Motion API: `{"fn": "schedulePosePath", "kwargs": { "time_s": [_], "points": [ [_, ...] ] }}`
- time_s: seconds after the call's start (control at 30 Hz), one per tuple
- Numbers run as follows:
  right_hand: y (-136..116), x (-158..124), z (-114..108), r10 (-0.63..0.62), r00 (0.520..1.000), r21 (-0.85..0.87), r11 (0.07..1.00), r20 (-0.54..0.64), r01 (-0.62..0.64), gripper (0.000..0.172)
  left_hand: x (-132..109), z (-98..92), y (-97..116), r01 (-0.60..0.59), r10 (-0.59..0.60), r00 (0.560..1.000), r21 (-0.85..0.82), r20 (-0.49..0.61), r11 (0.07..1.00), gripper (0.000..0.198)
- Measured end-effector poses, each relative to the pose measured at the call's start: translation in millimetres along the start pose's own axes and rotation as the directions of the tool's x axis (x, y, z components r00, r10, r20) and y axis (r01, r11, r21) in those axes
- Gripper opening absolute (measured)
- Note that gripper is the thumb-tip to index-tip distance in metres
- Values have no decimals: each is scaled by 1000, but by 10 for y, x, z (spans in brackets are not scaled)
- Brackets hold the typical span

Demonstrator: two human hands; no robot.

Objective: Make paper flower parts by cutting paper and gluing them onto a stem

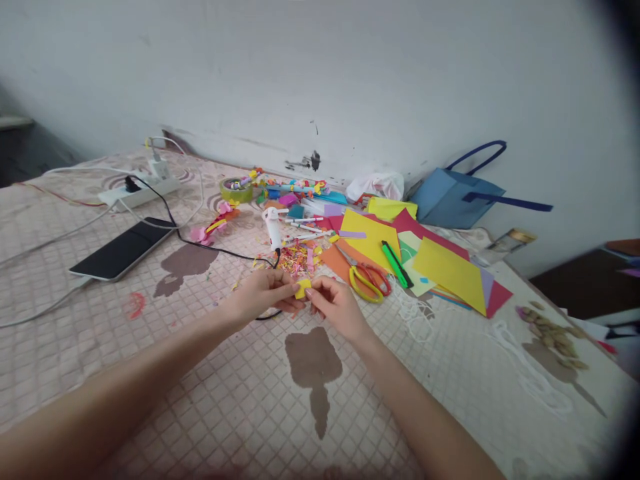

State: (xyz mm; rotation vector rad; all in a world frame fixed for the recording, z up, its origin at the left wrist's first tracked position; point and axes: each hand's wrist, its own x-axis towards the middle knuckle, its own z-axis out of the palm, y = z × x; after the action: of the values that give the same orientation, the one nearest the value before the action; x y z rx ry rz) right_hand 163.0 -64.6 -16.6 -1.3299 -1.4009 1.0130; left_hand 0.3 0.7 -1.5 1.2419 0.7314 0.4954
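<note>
My left hand (265,293) and my right hand (336,303) meet over the patterned cloth, both pinching a small yellow piece of paper (303,287) between their fingertips. Just beyond them lies a heap of coloured paper scraps (296,257). A white glue gun (273,228) with a black cable stands behind the scraps. Scissors with yellow and red handles (367,278) rest to the right of my right hand, beside a green marker (396,264).
Coloured paper sheets (447,270) spread at the right, with a blue bag (453,197) against the wall. A dark tablet (123,248) and a power strip (137,193) with cables lie at the left. A tape roll (236,191) and white string (525,373) are also on the cloth.
</note>
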Motion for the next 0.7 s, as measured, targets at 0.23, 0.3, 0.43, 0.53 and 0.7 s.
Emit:
{"fn": "schedulePosePath", "kwargs": {
  "time_s": [0.23, 0.3, 0.43, 0.53, 0.7],
  "points": [
    [106, 17, -49, 106, 994, 167, 981, -4, -104, 30, 43, 4, -35, -58, 61, 995, 33, -76, 998, 27],
    [100, 18, -62, 121, 992, 178, 976, 20, -123, 31, 48, 2, -41, -56, 63, 994, 79, -93, 995, 28],
    [144, 51, -189, 152, 988, 32, 988, -29, -151, 34, 46, -23, -17, -56, 66, 988, 76, -141, 996, 27],
    [223, 87, -343, 155, 986, -142, 977, -54, -162, 35, 46, -49, -5, -53, 65, 988, 87, -139, 995, 27],
    [265, 68, -594, 123, 986, -331, 931, -112, -154, 33, 55, -49, -54, -70, 88, 989, 155, -116, 986, 26]
  ]
}}
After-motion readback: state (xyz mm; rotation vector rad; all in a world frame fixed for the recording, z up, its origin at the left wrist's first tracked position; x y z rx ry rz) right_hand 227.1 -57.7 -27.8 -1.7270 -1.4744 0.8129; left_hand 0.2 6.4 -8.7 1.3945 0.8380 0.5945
